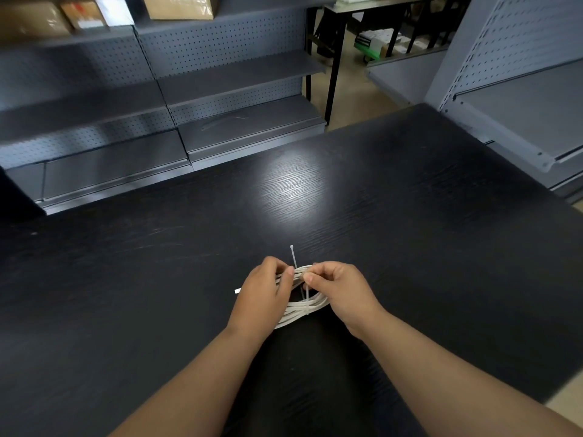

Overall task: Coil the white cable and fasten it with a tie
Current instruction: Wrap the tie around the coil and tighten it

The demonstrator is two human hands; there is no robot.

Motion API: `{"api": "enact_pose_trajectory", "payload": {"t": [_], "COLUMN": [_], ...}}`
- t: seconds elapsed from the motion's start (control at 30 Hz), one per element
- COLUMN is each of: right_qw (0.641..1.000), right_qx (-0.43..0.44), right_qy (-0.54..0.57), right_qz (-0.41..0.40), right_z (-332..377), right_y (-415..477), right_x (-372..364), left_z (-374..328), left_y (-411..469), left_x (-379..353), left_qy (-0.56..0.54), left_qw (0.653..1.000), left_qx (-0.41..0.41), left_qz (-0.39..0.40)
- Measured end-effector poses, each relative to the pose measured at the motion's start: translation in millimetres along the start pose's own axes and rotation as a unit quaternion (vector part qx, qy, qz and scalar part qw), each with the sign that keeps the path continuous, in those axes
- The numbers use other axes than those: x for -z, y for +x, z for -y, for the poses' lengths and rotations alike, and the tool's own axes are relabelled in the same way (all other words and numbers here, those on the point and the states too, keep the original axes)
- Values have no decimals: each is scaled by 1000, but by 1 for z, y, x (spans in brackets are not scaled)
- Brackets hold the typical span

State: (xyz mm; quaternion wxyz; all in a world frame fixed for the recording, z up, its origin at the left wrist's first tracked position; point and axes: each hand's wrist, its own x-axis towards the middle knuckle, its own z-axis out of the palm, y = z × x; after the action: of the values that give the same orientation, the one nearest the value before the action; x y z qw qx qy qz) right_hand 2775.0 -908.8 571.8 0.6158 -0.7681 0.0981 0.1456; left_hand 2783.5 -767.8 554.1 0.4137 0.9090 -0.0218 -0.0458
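The white cable (303, 307) lies coiled in several loops on the black table (410, 231), between my two hands. My left hand (265, 294) grips the coil's left side, its fingers curled over the loops. My right hand (337, 288) pinches the coil's far edge together with a thin translucent cable tie (293, 257). The tie's head end sticks out away from me past the coil; its tail runs down across the loops. A white cable end (237, 290) pokes out left of my left hand.
Grey pegboard shelving (157, 99) stands behind the table, with cardboard boxes (179, 6) on top. Another grey shelf unit (520, 99) is at the right. A black-legged table (334, 58) stands farther back on the floor.
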Motion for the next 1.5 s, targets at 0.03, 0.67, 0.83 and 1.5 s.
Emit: {"api": "enact_pose_trajectory", "payload": {"t": [0.03,0.67,0.83,1.5], "right_qw": [1000,999,995,998], "right_qx": [0,38,63,41], "right_qy": [0,-20,-59,-4], "right_qz": [0,-9,-41,-37], "right_z": [0,-4,-2,18], "right_y": [-1,-5,-7,-12], "right_x": [0,13,20,30], "left_z": [1,9,9,1], "left_y": [-1,1,-1,11], "left_x": [1,16,16,16], "left_qy": [11,216,210,299], "left_qw": [1000,937,949,948], "left_qx": [-16,-126,-129,-41], "left_qz": [12,244,195,101]}}
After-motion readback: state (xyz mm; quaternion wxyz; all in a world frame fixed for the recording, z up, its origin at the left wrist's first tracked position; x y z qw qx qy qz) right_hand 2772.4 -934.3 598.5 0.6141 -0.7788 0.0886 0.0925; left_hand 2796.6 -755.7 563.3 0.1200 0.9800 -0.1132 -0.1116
